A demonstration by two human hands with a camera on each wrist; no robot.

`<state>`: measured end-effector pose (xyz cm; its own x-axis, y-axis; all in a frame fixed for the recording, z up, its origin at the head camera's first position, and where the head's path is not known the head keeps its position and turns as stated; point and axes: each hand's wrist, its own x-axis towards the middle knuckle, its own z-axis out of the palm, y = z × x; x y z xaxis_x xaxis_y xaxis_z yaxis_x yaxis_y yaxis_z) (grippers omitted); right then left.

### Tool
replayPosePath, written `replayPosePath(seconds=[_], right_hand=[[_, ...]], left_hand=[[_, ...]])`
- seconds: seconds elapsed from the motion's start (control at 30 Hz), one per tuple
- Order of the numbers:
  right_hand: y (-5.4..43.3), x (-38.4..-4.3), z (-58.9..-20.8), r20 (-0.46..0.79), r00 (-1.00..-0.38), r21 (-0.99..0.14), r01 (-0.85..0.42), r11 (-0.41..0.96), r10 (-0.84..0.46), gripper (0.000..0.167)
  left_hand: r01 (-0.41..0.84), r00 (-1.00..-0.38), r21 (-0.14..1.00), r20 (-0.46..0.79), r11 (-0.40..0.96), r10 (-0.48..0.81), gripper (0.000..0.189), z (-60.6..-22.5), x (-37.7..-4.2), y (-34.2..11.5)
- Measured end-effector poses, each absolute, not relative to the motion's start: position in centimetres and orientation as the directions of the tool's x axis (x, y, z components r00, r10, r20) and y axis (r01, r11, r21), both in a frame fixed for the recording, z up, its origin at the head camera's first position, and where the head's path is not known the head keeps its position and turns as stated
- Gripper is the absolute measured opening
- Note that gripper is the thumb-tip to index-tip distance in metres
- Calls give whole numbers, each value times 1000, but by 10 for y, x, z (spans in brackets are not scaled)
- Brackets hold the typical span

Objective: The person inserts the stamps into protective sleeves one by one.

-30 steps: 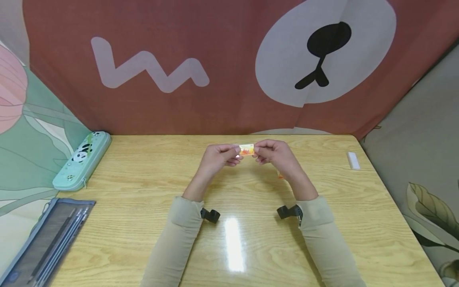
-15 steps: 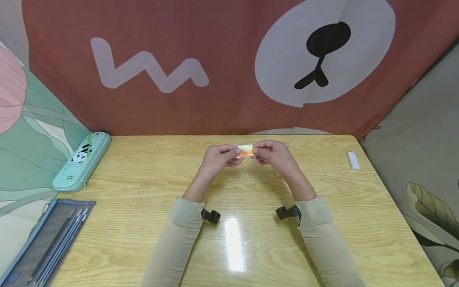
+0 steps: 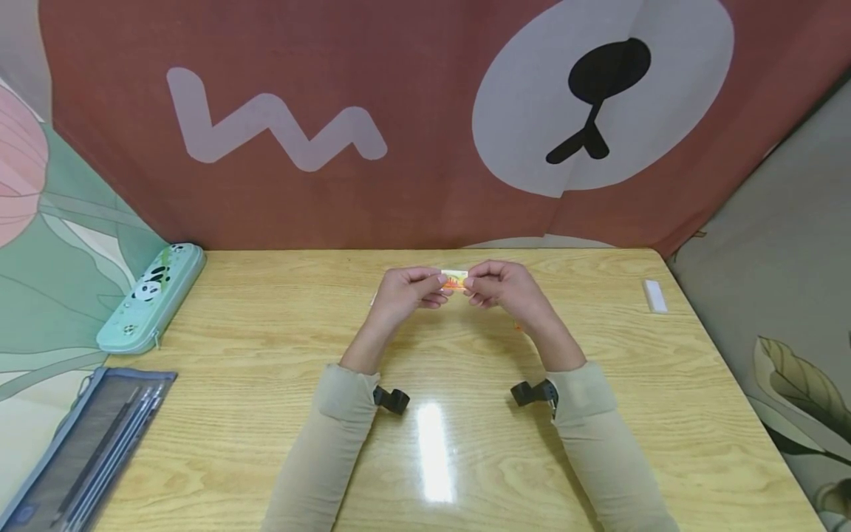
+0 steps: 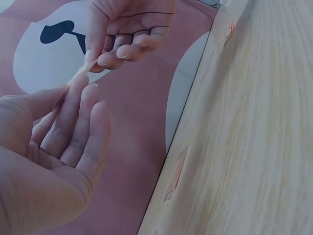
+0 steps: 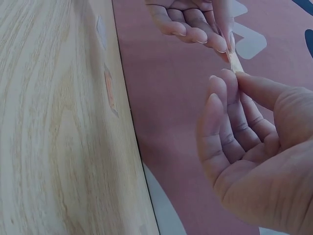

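Hands meet above the middle of the table [image 3: 279, 414], toward its far edge, and share one small card [image 3: 455, 278] between them. The left hand [image 3: 407, 290] pinches the card's left end between thumb and fingertips, and the right hand [image 3: 503, 285] pinches its right end the same way; the other fingers of both hands are loosely curled. The card is held off the table, roughly level, and shows an orange and yellow print with a pale margin. In the left wrist view the card [image 4: 80, 73] appears edge-on as a thin strip running from the left hand [image 4: 46, 156] up to the right hand [image 4: 127, 29]. In the right wrist view the strip [image 5: 235, 61] likewise spans the gap between the right hand [image 5: 254, 147] and the left hand [image 5: 195, 17]. A small orange scrap [image 3: 517, 325] lies on the table just under the right hand. At the far left of the table sits a mint case [image 3: 151, 297] with pandas on it, and nearer on the left lies a grey pouch [image 3: 83, 443] with pens showing through. A small white block [image 3: 654, 296] lies near the right edge. Beige sleeves [image 3: 332, 443] cover both forearms.
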<state>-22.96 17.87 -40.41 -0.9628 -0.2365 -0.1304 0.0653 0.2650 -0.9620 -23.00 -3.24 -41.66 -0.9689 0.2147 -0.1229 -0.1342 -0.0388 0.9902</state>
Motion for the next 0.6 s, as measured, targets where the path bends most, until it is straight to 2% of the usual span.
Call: replayPosePath(seconds=[0.33,0.6], right_hand=[[180,-230,-404,-147,-953,-958,70,279,-267,31],[183,-231,-405,-130,-954,-957,48,286,-272,28]], left_hand=[[-137,-967,990,-132,-9,220,25,-417,-231,-34],[-128,-964,992,-122,-12,235,23,-416,-231,-34]])
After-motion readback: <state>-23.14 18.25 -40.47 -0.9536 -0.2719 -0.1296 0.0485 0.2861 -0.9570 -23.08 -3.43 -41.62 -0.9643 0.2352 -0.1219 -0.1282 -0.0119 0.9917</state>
